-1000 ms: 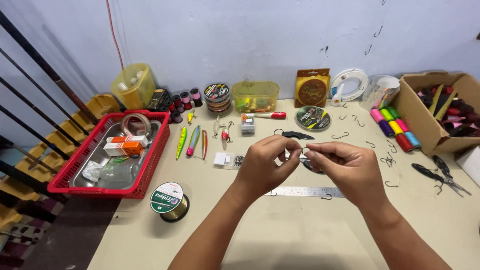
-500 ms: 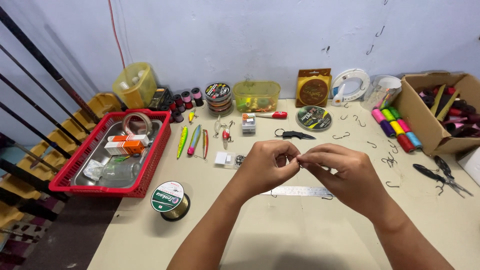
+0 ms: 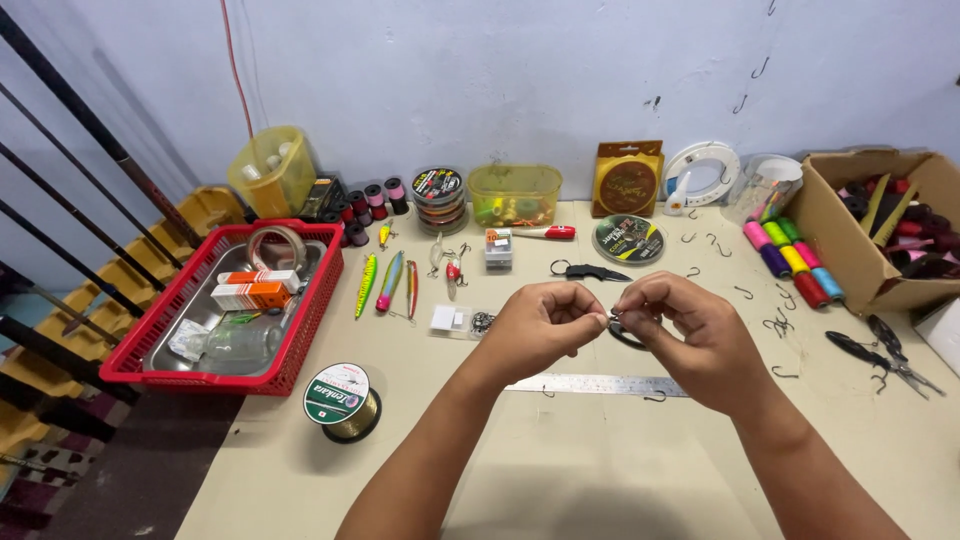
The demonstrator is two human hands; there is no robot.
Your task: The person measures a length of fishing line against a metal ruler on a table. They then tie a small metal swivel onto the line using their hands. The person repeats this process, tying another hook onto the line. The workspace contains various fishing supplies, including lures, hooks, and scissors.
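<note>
Both my hands are raised over the middle of the beige table [image 3: 560, 470], fingertips nearly meeting. My left hand [image 3: 535, 328] is curled with thumb and forefinger pinched. My right hand [image 3: 690, 330] pinches from the other side. Between them is a tiny piece of fishing tackle, too small to make out. A small dark round item [image 3: 624, 335] shows just below my right fingers; whether it is held or lies on the table I cannot tell. A steel ruler [image 3: 590, 385] lies on the table under my hands.
A red basket [image 3: 312, 300] with boxes, tape and a bottle stands at left, a green line spool [image 3: 340, 400] in front of it. Lures [image 3: 390, 285], a small black knife [image 3: 590, 271], loose hooks [image 3: 745, 292], pliers [image 3: 885, 355], coloured thread spools [image 3: 790, 260] and a cardboard box [image 3: 850, 250] lie around.
My hands stay over the same spot. The fingertips have shifted slightly against each other on the tiny item; nothing else on the table has moved.
</note>
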